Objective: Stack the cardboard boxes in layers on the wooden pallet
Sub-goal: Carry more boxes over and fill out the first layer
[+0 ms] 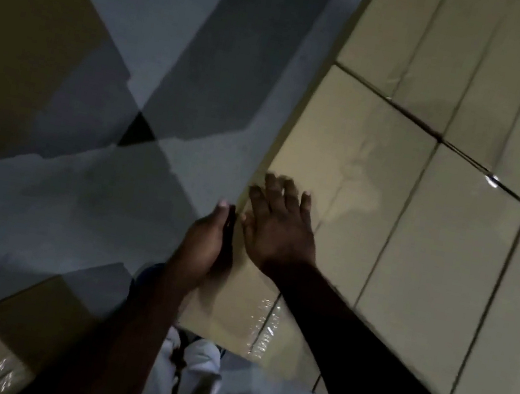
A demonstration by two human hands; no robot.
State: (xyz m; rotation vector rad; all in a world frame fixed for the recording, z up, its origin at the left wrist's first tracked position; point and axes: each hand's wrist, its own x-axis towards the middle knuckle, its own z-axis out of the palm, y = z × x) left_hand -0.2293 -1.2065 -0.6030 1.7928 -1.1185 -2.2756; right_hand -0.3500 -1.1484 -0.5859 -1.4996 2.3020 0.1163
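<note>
Right hand [280, 231]: fingers spread flat atop edge box [350, 184]. Left hand [206, 243]: fingers straight against its side, gripping nothing. Suggest pushing evenly, flush with neighbouring boxes [450, 245].

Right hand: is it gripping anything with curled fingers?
No, the right hand lies flat, fingers spread, on top of the nearest cardboard box.

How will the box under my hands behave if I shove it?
Likely stiff: the box top lies flat under your right hand. Broad-based, it should slide, not tip. Its glossy tape may be slick.
</note>
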